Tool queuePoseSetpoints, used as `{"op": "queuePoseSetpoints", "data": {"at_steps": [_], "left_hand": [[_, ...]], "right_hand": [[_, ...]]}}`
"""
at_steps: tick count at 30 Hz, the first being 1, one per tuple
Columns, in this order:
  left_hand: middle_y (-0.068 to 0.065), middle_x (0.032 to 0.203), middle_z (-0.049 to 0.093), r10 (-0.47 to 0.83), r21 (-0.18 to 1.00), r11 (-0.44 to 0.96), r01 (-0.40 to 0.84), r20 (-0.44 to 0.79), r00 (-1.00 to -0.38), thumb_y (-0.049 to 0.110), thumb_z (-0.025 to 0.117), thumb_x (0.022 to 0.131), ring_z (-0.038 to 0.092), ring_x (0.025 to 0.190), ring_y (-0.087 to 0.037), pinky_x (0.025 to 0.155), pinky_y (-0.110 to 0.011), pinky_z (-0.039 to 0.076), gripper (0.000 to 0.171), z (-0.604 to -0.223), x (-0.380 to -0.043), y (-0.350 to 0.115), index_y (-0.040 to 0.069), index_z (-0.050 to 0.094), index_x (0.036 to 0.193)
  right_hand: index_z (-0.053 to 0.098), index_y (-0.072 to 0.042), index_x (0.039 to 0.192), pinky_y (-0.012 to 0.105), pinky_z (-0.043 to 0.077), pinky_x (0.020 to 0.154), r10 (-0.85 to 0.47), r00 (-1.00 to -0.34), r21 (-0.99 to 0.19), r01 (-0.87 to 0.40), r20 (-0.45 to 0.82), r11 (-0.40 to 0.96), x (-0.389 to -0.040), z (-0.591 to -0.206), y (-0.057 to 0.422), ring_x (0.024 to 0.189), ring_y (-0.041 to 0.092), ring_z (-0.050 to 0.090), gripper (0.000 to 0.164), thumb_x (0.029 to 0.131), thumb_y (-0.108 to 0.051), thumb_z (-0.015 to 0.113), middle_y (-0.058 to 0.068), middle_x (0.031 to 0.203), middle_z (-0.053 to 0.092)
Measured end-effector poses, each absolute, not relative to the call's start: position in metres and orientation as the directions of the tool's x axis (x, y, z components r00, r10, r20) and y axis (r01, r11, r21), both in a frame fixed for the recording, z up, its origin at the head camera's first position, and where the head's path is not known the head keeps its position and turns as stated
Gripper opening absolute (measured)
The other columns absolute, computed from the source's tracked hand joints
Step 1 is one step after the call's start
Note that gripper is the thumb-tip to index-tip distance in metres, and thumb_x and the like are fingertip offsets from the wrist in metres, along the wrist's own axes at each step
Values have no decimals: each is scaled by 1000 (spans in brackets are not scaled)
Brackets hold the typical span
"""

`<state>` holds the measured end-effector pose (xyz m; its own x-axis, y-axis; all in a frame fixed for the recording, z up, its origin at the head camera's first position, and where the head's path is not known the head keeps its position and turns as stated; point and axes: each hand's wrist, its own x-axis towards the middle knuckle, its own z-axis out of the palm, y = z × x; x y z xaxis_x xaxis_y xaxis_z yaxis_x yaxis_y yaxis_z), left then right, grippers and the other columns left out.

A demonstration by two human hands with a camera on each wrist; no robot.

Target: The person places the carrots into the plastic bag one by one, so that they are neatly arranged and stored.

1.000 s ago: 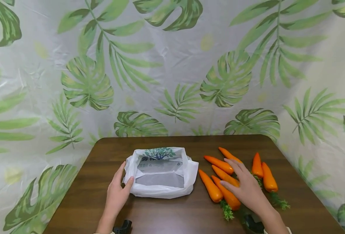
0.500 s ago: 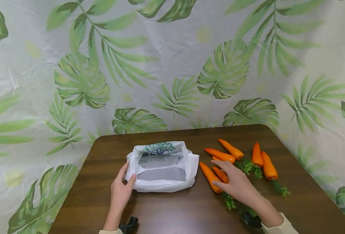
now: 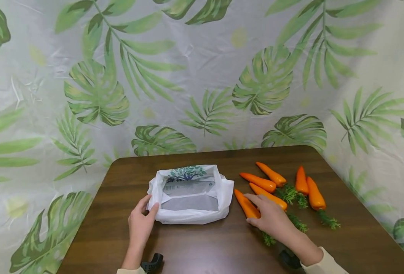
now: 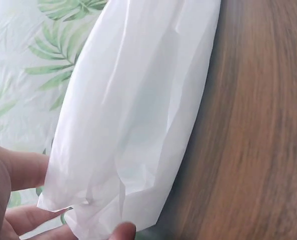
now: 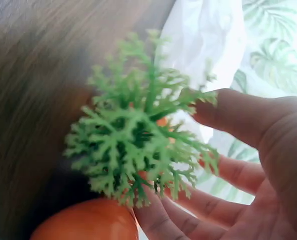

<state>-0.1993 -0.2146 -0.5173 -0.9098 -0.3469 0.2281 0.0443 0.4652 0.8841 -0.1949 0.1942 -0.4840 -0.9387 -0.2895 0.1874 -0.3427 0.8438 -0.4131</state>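
A white plastic bag (image 3: 189, 217) with a green tree print stands open-mouthed on the table. My left hand (image 3: 141, 222) holds its left side; in the left wrist view, fingers lie on both sides of the bag's crumpled corner (image 4: 103, 215). To the right, my right hand (image 3: 275, 220) grips the carrot (image 3: 246, 205) closest to the bag, thumb on its left side and fingers over its top. Its frilly green leaves (image 5: 133, 135) fill the right wrist view between thumb and fingers. Another orange carrot (image 5: 88, 222) lies beside the fingers there, largely hidden under the hand in the head view.
Behind the right hand lie more carrots, among them a slanted carrot (image 3: 268, 196) and a carrot (image 3: 258, 182) beyond it. Two carrots, one upright-pointing carrot (image 3: 301, 182) and its neighbour (image 3: 315, 196), lie farther right. A leaf-patterned sheet (image 3: 205, 76) hangs behind the brown table (image 3: 202, 251).
My right hand has moved left and down from above the carrots onto the one closest to the bag. The left hand has closed in on the bag's side. The head view has tilted slightly.
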Motion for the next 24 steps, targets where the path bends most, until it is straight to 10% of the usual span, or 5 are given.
{"op": "queuePoseSetpoints", "data": {"at_steps": [24], "left_hand": [[-15,114,72,-436,929,368,-32,143,-888,12,78,87,68,105,-28,70,-11,46,33,-511,-198,-212,7,72,119]], "right_hand": [[68,-12,130,47,54,80,-144,-983,-501,-184,118,845,-194,-492,181,94,29,68,60,74,-25,88,12,131,65]]}}
